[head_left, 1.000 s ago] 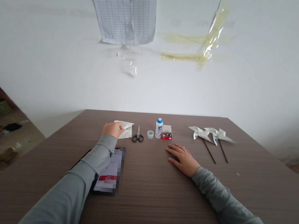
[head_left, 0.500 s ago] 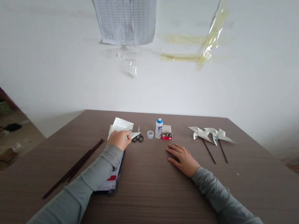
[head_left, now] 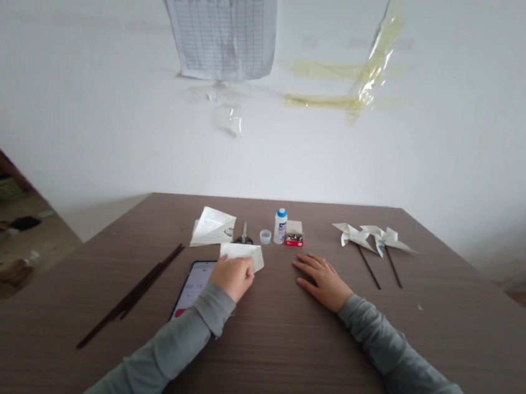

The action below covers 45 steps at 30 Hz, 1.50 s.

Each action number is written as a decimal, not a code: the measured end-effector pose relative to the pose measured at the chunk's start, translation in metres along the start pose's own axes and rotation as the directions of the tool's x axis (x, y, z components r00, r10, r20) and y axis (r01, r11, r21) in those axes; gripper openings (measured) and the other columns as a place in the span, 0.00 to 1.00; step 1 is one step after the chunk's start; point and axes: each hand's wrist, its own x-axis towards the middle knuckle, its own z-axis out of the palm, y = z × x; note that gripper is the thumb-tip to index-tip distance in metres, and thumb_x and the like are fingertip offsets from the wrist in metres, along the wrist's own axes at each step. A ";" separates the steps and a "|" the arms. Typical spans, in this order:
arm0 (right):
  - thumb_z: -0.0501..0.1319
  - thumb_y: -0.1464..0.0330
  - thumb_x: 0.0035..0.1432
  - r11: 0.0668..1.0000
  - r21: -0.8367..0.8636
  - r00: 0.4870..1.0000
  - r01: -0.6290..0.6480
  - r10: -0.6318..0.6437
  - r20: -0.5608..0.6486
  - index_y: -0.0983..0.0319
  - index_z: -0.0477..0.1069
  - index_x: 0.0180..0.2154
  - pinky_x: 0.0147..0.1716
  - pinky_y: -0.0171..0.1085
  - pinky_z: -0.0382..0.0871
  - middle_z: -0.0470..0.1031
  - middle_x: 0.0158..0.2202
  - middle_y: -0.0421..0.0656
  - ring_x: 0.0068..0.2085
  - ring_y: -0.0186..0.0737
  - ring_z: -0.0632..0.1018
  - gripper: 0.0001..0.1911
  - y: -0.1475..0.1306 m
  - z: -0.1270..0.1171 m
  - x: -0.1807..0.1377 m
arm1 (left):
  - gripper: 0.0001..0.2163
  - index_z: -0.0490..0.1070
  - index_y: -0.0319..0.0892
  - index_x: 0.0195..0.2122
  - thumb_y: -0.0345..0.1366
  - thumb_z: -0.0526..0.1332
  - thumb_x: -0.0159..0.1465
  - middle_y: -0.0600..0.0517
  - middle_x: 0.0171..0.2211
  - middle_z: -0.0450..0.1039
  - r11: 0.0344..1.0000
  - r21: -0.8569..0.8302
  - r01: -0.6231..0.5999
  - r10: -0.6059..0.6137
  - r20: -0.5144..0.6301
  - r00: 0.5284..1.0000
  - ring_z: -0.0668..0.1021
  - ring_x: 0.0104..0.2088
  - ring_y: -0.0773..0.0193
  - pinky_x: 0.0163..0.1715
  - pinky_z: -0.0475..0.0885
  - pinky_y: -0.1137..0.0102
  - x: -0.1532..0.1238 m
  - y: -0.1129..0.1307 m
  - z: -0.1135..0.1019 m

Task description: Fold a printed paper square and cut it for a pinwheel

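Left hand [head_left: 233, 276]: grip closed on 1 paper sheet [head_left: 244, 254], fingers curled over its near edge. The sheet is lifted just off the tabletop [head_left: 274, 355], far edge tilted up, in front of the scissors [head_left: 242, 237] and beside the top of the phone [head_left: 195, 281].

Right hand [head_left: 322, 280]: flat on the tabletop, palm down, fingers spread, holding nothing.

Around: paper stack [head_left: 213, 226] at the far left, its top leaf folded to a triangle. Glue bottle [head_left: 280, 226] upright, its loose cap [head_left: 265, 237] just beside it, small box of pins [head_left: 293, 234] touching the bottle's right side. 2 finished pinwheels [head_left: 371, 236] lie well off to the right. Dark sticks [head_left: 133, 295] lie diagonally left of the phone.

Step in hand, as I judge it: 1 sheet is taken from the stack and is on its way to the bare patch between my hands.

Next move, I reckon, calls for laying the sheet flat, clear of the phone and scissors, with the right hand free to pin down a corner. Thin paper, so a light grip to avoid creasing.
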 end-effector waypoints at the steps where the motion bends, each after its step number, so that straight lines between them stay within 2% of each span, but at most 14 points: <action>1: 0.69 0.49 0.86 1.000 0.000 1.000 0.000 0.000 -0.003 0.45 0.84 0.82 0.89 0.81 0.67 0.78 0.88 0.52 0.90 0.73 0.74 0.31 0.000 0.000 0.000 | 0.12 0.82 0.48 0.35 0.26 0.71 0.76 0.47 0.46 0.97 1.000 -0.013 -0.017 0.018 0.004 1.000 0.96 0.56 0.45 0.79 0.79 0.48 -0.001 0.002 0.004; 6: 0.69 0.49 0.86 1.000 0.002 1.000 0.002 -0.002 0.001 0.44 0.84 0.82 0.89 0.79 0.67 0.78 0.88 0.50 0.90 0.72 0.74 0.31 -0.001 -0.001 0.001 | 0.11 0.82 0.49 0.35 0.27 0.74 0.75 0.46 0.47 0.97 0.997 -0.052 -0.054 0.055 0.017 0.998 0.96 0.56 0.43 0.84 0.76 0.42 -0.008 0.011 0.023; 9: 0.69 0.48 0.87 1.000 0.004 1.000 0.004 -0.004 0.014 0.44 0.83 0.83 0.90 0.79 0.66 0.78 0.89 0.50 0.90 0.72 0.73 0.31 -0.002 -0.002 0.001 | 0.12 0.81 0.49 0.35 0.28 0.76 0.74 0.47 0.48 0.97 0.991 -0.104 -0.082 0.082 -0.003 0.997 0.96 0.56 0.44 0.84 0.77 0.42 -0.010 0.015 0.033; 14: 0.70 0.49 0.86 1.000 0.014 1.000 0.005 -0.006 0.026 0.44 0.84 0.82 0.90 0.79 0.67 0.78 0.89 0.50 0.90 0.73 0.73 0.31 0.000 -0.003 0.002 | 0.10 0.85 0.50 0.36 0.35 0.80 0.75 0.44 0.49 0.97 0.975 -0.170 -0.143 0.138 -0.040 0.990 0.96 0.58 0.41 0.86 0.76 0.38 -0.011 0.017 0.049; 18: 0.68 0.53 0.87 0.999 0.044 1.000 -0.001 0.001 -0.010 0.46 0.88 0.77 0.89 0.76 0.71 0.82 0.85 0.50 0.88 0.72 0.77 0.26 0.002 -0.005 0.004 | 0.08 0.89 0.51 0.41 0.32 0.74 0.79 0.45 0.53 0.98 0.957 -0.199 -0.209 0.195 -0.091 0.977 0.96 0.60 0.44 0.83 0.80 0.43 -0.010 0.015 0.060; 23: 0.67 0.57 0.86 0.994 0.098 0.983 0.056 -0.038 -0.182 0.52 0.89 0.76 0.87 0.72 0.75 0.84 0.83 0.56 0.83 0.70 0.82 0.26 -0.009 -0.005 0.002 | 0.09 0.91 0.50 0.44 0.26 0.74 0.75 0.41 0.57 0.97 0.920 -0.247 -0.304 0.281 -0.124 0.952 0.95 0.64 0.42 0.75 0.88 0.48 -0.010 0.012 0.072; 25: 0.69 0.58 0.85 0.990 0.092 0.972 0.111 -0.089 -0.215 0.52 0.88 0.77 0.88 0.73 0.75 0.83 0.84 0.56 0.84 0.70 0.81 0.26 -0.019 -0.001 0.000 | 0.10 0.92 0.51 0.47 0.27 0.73 0.75 0.39 0.62 0.95 0.914 -0.255 -0.316 0.292 -0.129 0.948 0.93 0.68 0.40 0.75 0.89 0.50 -0.010 0.011 0.076; 27: 0.70 0.60 0.84 0.983 0.073 0.970 0.166 -0.149 -0.194 0.52 0.86 0.78 0.88 0.74 0.75 0.82 0.85 0.56 0.86 0.69 0.80 0.28 -0.028 0.005 -0.002 | 0.11 0.92 0.51 0.52 0.29 0.73 0.75 0.38 0.68 0.93 0.917 -0.253 -0.308 0.283 -0.131 0.950 0.91 0.73 0.38 0.80 0.87 0.51 -0.011 0.009 0.080; 30: 0.69 0.66 0.83 0.975 0.030 0.969 0.220 -0.215 -0.123 0.59 0.82 0.82 0.89 0.76 0.71 0.77 0.88 0.61 0.89 0.71 0.77 0.32 -0.041 0.017 -0.005 | 0.15 0.91 0.50 0.61 0.31 0.73 0.76 0.35 0.74 0.90 0.929 -0.234 -0.288 0.266 -0.121 0.956 0.88 0.78 0.36 0.85 0.83 0.52 -0.009 0.006 0.084; 32: 0.68 0.67 0.82 0.976 0.007 0.975 0.216 -0.216 -0.051 0.60 0.80 0.84 0.90 0.74 0.70 0.76 0.89 0.61 0.90 0.70 0.75 0.35 -0.047 0.023 -0.006 | 0.18 0.90 0.48 0.66 0.32 0.72 0.77 0.34 0.76 0.89 0.932 -0.216 -0.290 0.270 -0.116 0.956 0.88 0.80 0.35 0.86 0.82 0.52 -0.007 0.004 0.086; 36: 0.63 0.66 0.85 0.990 -0.028 0.991 0.135 -0.135 0.014 0.54 0.78 0.88 0.92 0.62 0.69 0.74 0.90 0.53 0.90 0.67 0.75 0.36 -0.055 0.029 -0.005 | 0.23 0.88 0.44 0.73 0.32 0.69 0.79 0.33 0.79 0.87 0.939 -0.138 -0.315 0.301 -0.111 0.947 0.86 0.81 0.35 0.87 0.80 0.49 -0.005 0.003 0.093; 38: 0.61 0.65 0.86 0.989 -0.075 0.992 0.126 -0.125 0.021 0.52 0.76 0.89 0.91 0.59 0.70 0.74 0.90 0.50 0.90 0.65 0.75 0.37 -0.058 0.028 -0.005 | 0.26 0.86 0.43 0.78 0.32 0.67 0.81 0.34 0.81 0.85 0.949 -0.063 -0.310 0.301 -0.120 0.946 0.84 0.83 0.35 0.87 0.80 0.45 -0.007 0.005 0.099; 41: 0.59 0.63 0.88 0.974 -0.178 0.991 0.136 -0.136 0.013 0.49 0.75 0.90 0.89 0.58 0.75 0.76 0.90 0.47 0.89 0.63 0.77 0.36 -0.062 0.028 -0.007 | 0.31 0.83 0.49 0.84 0.30 0.63 0.83 0.40 0.82 0.85 0.959 0.072 -0.273 0.281 -0.190 0.941 0.82 0.85 0.35 0.86 0.81 0.38 -0.012 0.006 0.110; 45: 0.57 0.64 0.89 0.952 -0.290 0.995 0.095 -0.103 -0.011 0.48 0.75 0.89 0.87 0.55 0.77 0.74 0.90 0.47 0.89 0.60 0.76 0.35 -0.069 0.029 -0.011 | 0.31 0.82 0.56 0.86 0.33 0.64 0.84 0.43 0.84 0.84 0.955 0.184 -0.233 0.274 -0.242 0.931 0.82 0.85 0.31 0.83 0.82 0.35 -0.016 0.002 0.118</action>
